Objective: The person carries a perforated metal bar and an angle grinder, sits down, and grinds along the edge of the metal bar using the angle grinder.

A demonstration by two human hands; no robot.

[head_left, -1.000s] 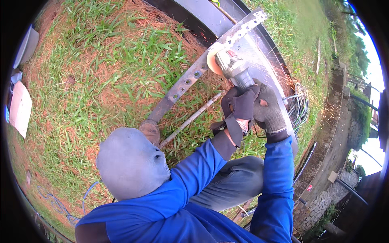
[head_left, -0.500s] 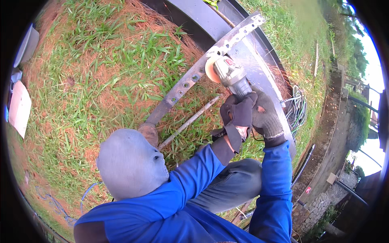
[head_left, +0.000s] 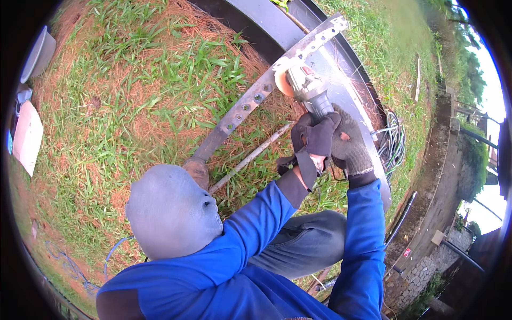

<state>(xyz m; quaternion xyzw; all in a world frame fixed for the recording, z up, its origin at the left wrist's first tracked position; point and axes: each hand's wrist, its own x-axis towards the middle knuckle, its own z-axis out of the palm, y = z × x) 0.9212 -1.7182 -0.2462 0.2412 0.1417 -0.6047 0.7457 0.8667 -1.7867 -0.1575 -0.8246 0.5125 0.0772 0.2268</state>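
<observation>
Both my gloved hands are closed round an angle grinder [head_left: 309, 88]. My left hand [head_left: 314, 136], in a dark glove, wraps the lower part of its body. My right hand [head_left: 353, 144], in a grey knit glove with a hole in it, grips alongside. The grinder's orange-tinted disc [head_left: 283, 81] meets the edge of a long flat metal bar [head_left: 217, 137] with a row of holes, and faint sparks fly to the right. The bar slants over a dark steel beam [head_left: 261, 21]; its near end lies against a brown rounded thing [head_left: 196, 172], perhaps a boot.
A thin metal rod [head_left: 250, 159] lies on the grass beside the bar. Coiled cables [head_left: 392, 144] rest right of the beam. At the far left are a grey basin [head_left: 40, 56] and a pale board [head_left: 28, 138]. Blue cord [head_left: 113, 252] trails at lower left.
The grinder has shifted slightly to the right along the bar, both hands moving with it. Fewer sparks show now than before.
</observation>
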